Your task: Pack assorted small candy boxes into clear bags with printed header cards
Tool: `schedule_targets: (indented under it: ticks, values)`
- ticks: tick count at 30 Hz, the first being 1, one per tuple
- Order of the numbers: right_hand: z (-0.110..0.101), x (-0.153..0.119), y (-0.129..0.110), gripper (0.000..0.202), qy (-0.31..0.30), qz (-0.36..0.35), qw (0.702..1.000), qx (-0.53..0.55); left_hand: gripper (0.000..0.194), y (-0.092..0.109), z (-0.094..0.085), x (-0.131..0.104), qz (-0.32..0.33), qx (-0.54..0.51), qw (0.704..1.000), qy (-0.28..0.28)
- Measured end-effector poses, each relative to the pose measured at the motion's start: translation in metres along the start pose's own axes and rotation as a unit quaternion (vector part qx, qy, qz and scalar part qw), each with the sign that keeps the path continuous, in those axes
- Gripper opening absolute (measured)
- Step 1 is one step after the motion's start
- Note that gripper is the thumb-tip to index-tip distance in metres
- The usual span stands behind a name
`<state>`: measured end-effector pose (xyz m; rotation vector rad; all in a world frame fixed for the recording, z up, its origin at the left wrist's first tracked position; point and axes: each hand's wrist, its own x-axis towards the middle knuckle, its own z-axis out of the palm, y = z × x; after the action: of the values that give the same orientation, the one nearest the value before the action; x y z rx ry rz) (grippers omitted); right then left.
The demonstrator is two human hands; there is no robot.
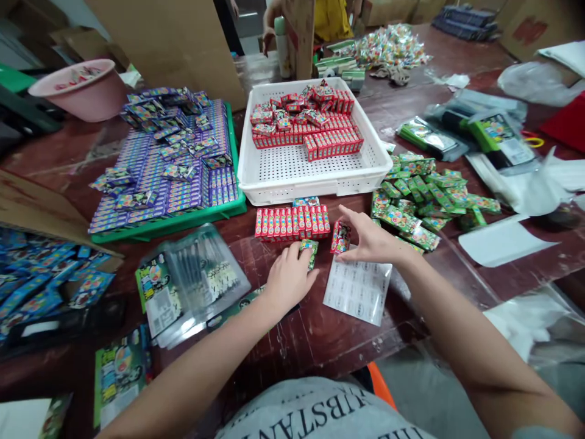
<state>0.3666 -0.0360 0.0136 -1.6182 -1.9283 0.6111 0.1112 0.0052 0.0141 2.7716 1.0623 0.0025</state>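
My left hand (pixel 289 275) is closed around a small green box (pixel 309 249), its fingers on the box's left side. To the right, my right hand (pixel 368 236) has thumb and forefinger spread beside a red box (pixel 340 236), which lies at the top edge of a sheet of round clear stickers (pixel 359 289). Just above my left hand stands a row of red boxes (pixel 292 223), with part of a blue box (pixel 306 201) behind it. A pile of green boxes (pixel 423 195) lies right of my right hand.
A white basket (pixel 315 186) of red boxes is behind the row. Left are a green tray (pixel 171 221) of purple boxes, clear packages (pixel 192 280) and blue packets (pixel 41 274). A pink bowl (pixel 85 94) stands back left. Another person's hand (pixel 270 27) shows beyond.
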Motion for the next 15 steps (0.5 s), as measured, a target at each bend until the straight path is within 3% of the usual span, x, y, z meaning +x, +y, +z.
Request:
schedule_targets:
  ticks: [6, 11, 15]
  values:
    - [0.002, 0.001, -0.005, 0.091, 0.009, -0.005, 1.0, 0.013, 0.036, 0.001, -0.001, 0.0, -0.005, 0.005, 1.0, -0.004]
    - [0.002, 0.01, -0.008, 0.087, 0.013, -0.055, 0.998, 0.004, 0.037, 0.001, 0.0, -0.004, -0.002, -0.014, 1.0, 0.003]
    - [0.005, 0.009, 0.002, 0.094, 0.059, -0.045, 0.993, 0.095, 0.042, 0.003, -0.003, -0.009, 0.002, -0.04, 0.999, -0.007]
